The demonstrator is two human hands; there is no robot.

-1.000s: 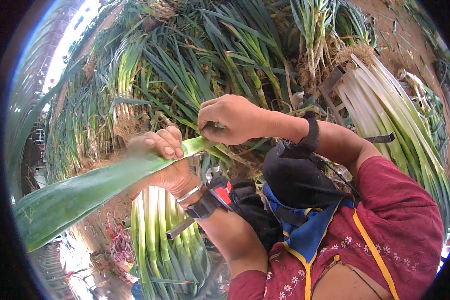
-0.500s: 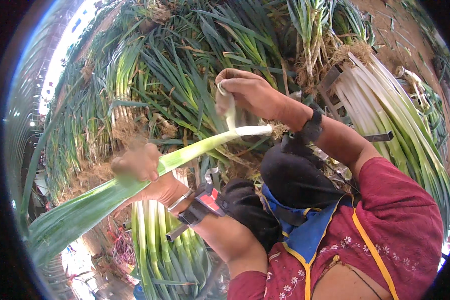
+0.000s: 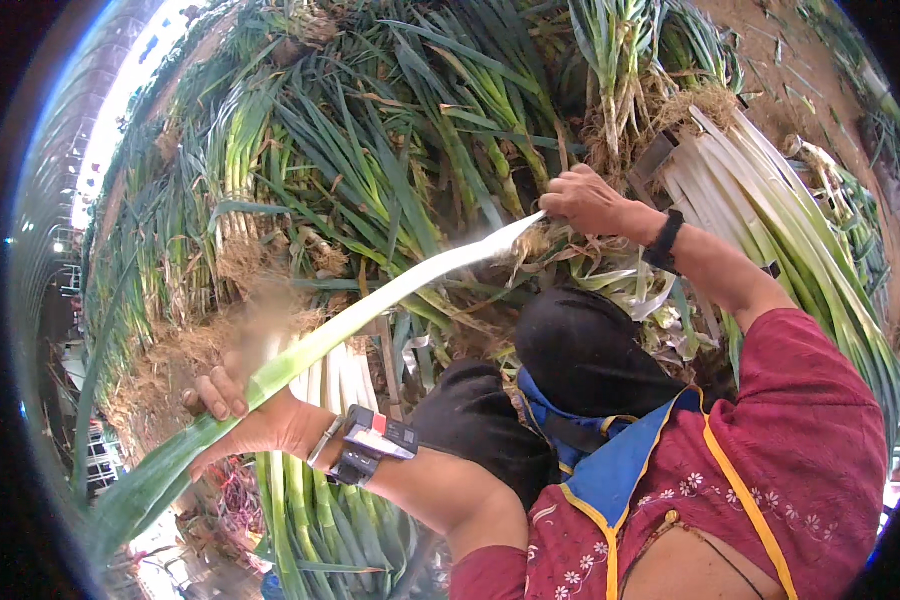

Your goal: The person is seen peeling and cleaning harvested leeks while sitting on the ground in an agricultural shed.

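A long leek (image 3: 355, 313) slants across the view from lower left to upper right. My left hand (image 3: 238, 400) is wrapped around its green part, with the wide leaves trailing to the lower left. At the other end my right hand (image 3: 592, 203) is closed, fingertips pinching the white tip. Whether it grips a peeled outer layer or the stalk itself, I cannot tell. Brown roots (image 3: 530, 245) show, blurred, just below that tip. A black band is on my right wrist, a bracelet and a small device on my left.
A large heap of untrimmed leeks (image 3: 370, 130) covers the ground ahead. Cleaned white leeks (image 3: 740, 180) lie bundled at right on a metal rack, and another bundle (image 3: 315, 500) lies below my left forearm. Peeled scraps (image 3: 650, 295) lie beside my knee.
My right hand has moved right and slightly lower, from the curled strip to the leek's white tip. My left hand has shifted left and down, and more white stalk shows.
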